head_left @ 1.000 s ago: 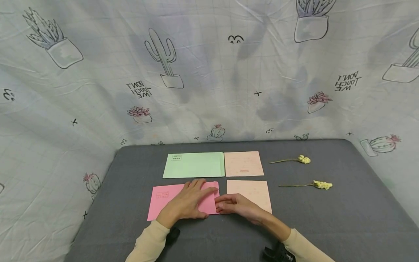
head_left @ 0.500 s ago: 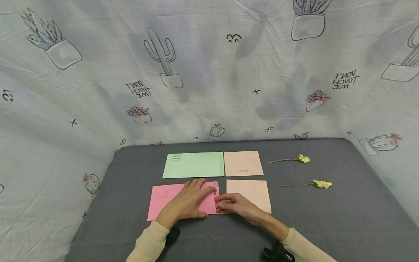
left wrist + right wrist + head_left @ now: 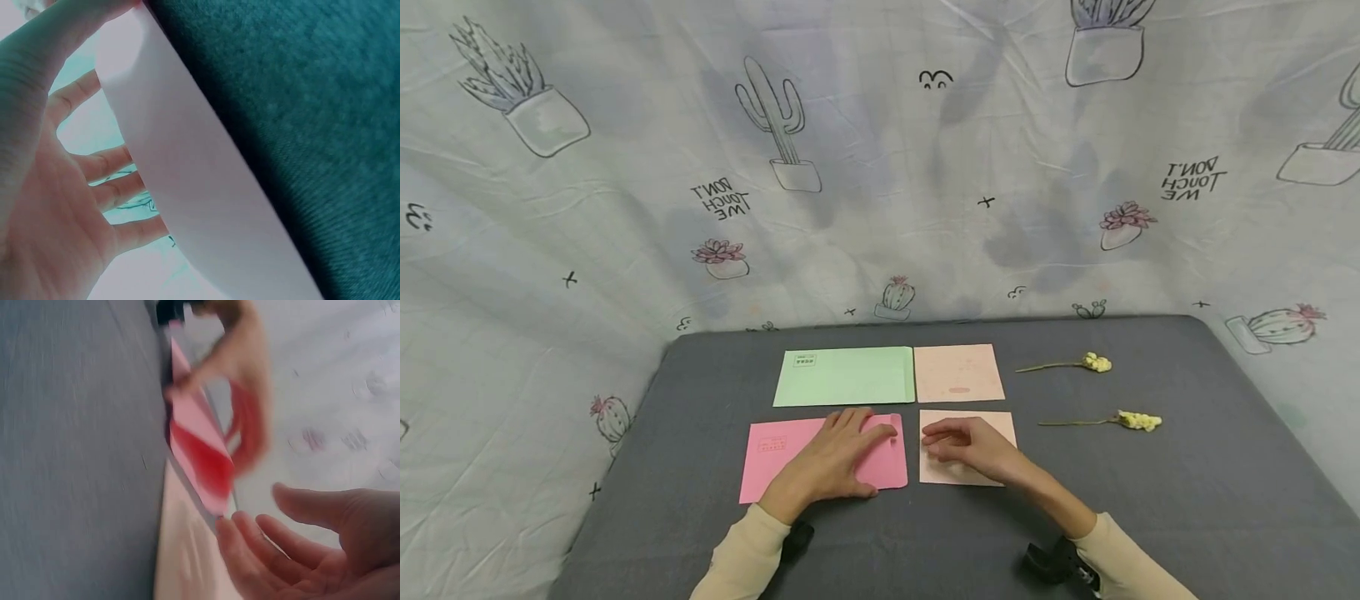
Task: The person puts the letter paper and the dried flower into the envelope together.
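Note:
My left hand (image 3: 826, 465) rests on the pink envelope (image 3: 772, 458) with its fingers spread and its thumb by the near edge. In the left wrist view the fingertips reach the far side of the envelope (image 3: 181, 156). The envelope's right end gapes in the right wrist view, with the flap (image 3: 215, 503) lying outward toward the card. Over the near peach card (image 3: 938, 472) hovers my right hand (image 3: 973, 448), fingers loosely bent and holding nothing. The thumb stands apart from the fingers of that hand (image 3: 306, 550) in the right wrist view.
Behind lies a green envelope (image 3: 850, 379), its right end against a second peach card (image 3: 958, 373). To the right, two yellow flower stems lie apart, a far one (image 3: 1096, 362) and a near one (image 3: 1138, 422). A printed curtain (image 3: 880, 167) hangs behind the grey table (image 3: 1150, 500).
My right hand has left the pink envelope's open end and moved right and up, over the near card. The envelope's right end now shows in full. My left hand stays in place.

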The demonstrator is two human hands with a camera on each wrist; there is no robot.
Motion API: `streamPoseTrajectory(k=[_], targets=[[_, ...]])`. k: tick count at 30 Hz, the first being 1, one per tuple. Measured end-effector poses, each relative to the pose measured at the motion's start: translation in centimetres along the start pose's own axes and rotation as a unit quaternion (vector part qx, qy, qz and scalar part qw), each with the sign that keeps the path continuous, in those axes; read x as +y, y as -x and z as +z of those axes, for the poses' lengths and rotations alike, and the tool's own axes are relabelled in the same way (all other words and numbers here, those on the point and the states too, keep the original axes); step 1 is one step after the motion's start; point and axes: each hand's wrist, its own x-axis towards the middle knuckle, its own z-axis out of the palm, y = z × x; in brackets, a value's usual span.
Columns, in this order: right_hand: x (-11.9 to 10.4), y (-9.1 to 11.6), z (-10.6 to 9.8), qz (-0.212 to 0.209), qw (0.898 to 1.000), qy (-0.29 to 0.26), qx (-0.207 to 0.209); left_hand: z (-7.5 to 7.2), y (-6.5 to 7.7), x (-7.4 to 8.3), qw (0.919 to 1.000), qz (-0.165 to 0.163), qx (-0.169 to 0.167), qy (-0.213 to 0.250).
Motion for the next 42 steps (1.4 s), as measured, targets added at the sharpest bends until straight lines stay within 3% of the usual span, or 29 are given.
streamPoseTrajectory(k=[5, 12, 18, 28, 35, 42], targets=[[0.3, 1.0, -2.4, -0.024, 0.991, 0.113, 0.063, 0.0, -0.1, 0.0, 0.9999, 0.009, 0.012, -0.004], [0.9, 2.6, -4.6, -0.003, 0.961, 0.238, 0.142, 0.0, 0.0, -0.1, 0.9994, 0.023, 0.025, -0.004], [1.4, 3.7, -5.6, 0.016, 0.942, 0.295, 0.16, 0.0, 0.2, -0.1, 0.9994, 0.026, 0.02, -0.006], [2.4, 4.2, -4.8, 0.042, 0.913, 0.372, 0.16, 0.1, 0.6, -0.1, 0.9995, 0.028, 0.017, -0.005], [2.6, 4.4, -4.2, 0.019, 0.917, 0.346, 0.199, 0.2, 0.5, -0.2, 0.9994, 0.027, 0.02, -0.006], [2.8, 4.8, -3.4, 0.022, 0.915, 0.333, 0.225, 0.2, 0.6, -0.2, 0.9995, 0.026, 0.017, -0.002]])
